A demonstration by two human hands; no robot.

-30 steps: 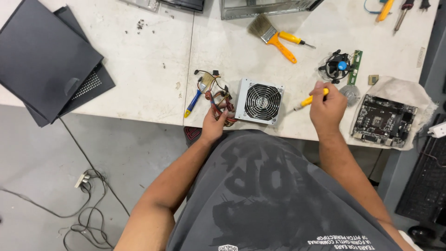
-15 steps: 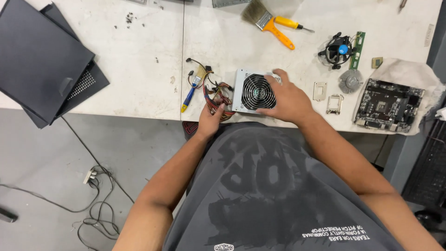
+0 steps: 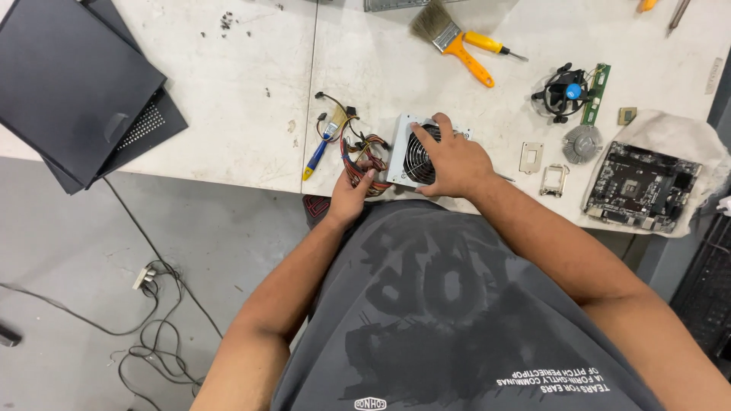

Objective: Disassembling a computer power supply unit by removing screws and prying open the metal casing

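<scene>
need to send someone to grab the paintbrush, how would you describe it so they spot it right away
Start at the white worktable and go to its far edge, beyond the grey fan box under the right hand. The paintbrush lies flat there, with pale bristles and an orange handle. The yellow-handled screwdriver touching it is much thinner and has no bristles.

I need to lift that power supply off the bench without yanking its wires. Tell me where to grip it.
Grip the power supply by its metal box, across the two flat side walls, coming down from above. The right hand already lies over the fan grille there. The cable bundle trails off its left side, where the left hand touches it, so support those wires rather than pull them.
</scene>
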